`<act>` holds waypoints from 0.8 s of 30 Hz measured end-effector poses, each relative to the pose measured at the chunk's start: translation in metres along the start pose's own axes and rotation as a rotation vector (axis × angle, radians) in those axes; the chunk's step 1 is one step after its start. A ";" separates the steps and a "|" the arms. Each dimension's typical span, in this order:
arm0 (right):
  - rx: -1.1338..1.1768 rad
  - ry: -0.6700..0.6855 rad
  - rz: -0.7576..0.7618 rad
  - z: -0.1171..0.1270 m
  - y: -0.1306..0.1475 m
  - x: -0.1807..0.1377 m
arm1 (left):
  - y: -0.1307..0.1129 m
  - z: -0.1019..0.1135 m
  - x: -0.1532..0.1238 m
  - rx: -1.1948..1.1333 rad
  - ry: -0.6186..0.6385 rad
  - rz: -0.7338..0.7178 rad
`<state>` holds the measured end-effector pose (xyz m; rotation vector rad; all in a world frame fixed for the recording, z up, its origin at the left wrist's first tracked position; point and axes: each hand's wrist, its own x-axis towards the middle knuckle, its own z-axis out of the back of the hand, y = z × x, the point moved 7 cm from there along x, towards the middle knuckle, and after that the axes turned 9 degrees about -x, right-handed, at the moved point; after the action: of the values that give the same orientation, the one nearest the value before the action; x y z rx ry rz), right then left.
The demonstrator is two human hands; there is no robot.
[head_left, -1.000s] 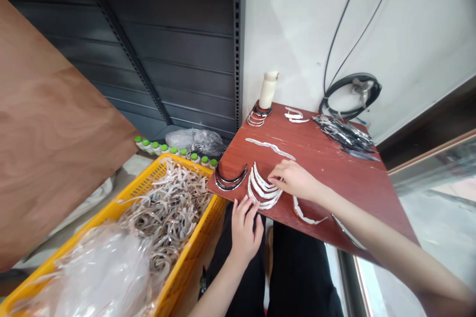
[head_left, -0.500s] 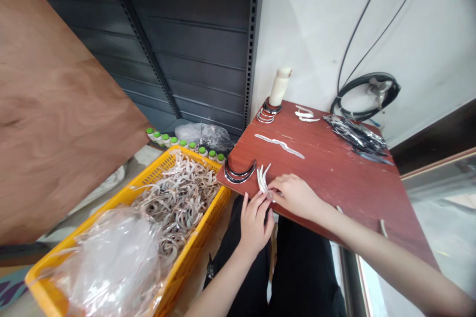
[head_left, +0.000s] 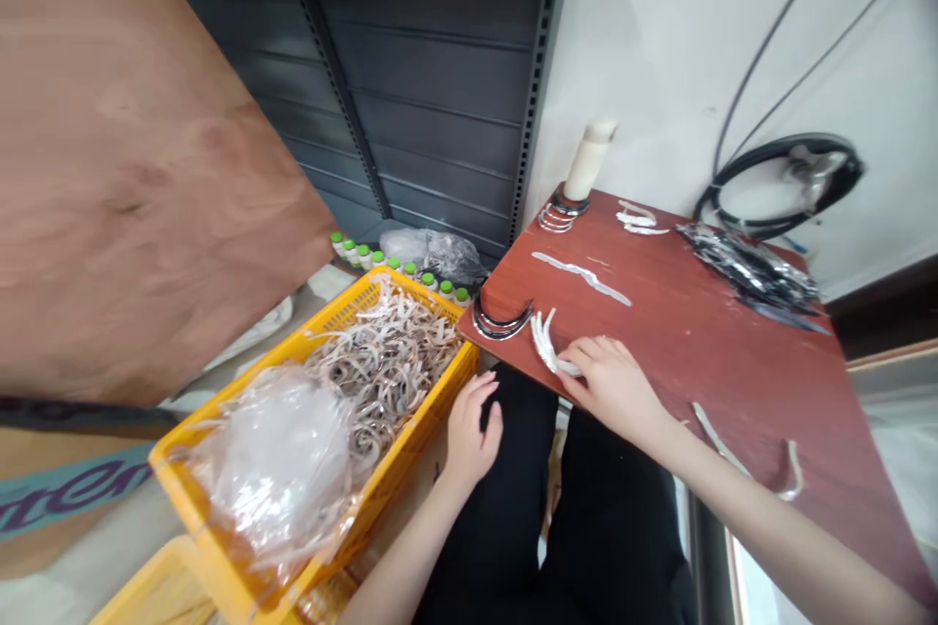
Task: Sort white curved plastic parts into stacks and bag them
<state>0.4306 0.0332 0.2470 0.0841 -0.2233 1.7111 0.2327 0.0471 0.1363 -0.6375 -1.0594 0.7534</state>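
Note:
My right hand [head_left: 614, 385] rests on the near corner of the red-brown table [head_left: 681, 332], fingers closed on a gathered stack of white curved strips [head_left: 543, 341]. Just left of that stack lies a pair of black curved bands [head_left: 500, 324]. My left hand [head_left: 470, 428] hovers off the table edge above my lap, fingers spread and holding nothing, beside the yellow crate [head_left: 410, 439]. The crate is full of beige curved strips [head_left: 381, 361], with crumpled clear plastic [head_left: 275, 454] at its near end.
Farther back on the table are a long white strip [head_left: 582, 275], a cream bottle [head_left: 588, 161] ringed by bands, small white pieces [head_left: 639, 218] and a pile of black strips [head_left: 754, 271]. Two white strips [head_left: 747, 459] lie near the right edge. Green-capped bottles [head_left: 396, 266] line the floor. A brown board [head_left: 124, 176] leans at left.
The spread fan of white strips has been gathered into one tight stack under my right hand. My left hand has drawn back off the table toward the crate. The view has swung left.

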 end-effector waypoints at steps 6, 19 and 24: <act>0.039 -0.204 -0.022 0.003 0.000 -0.022 | 0.122 0.121 -0.079 0.632 -0.048 0.546; 0.573 -0.336 -0.103 -0.007 0.061 -0.076 | 0.201 0.227 -0.142 0.907 -0.058 0.995; 0.691 -0.293 -0.090 -0.032 0.084 -0.075 | 0.217 0.222 -0.123 0.835 0.092 1.054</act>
<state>0.3615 -0.0447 0.1936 0.8444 0.1650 1.6142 -0.0601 0.0997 -0.0155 -0.4482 -0.1688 1.9169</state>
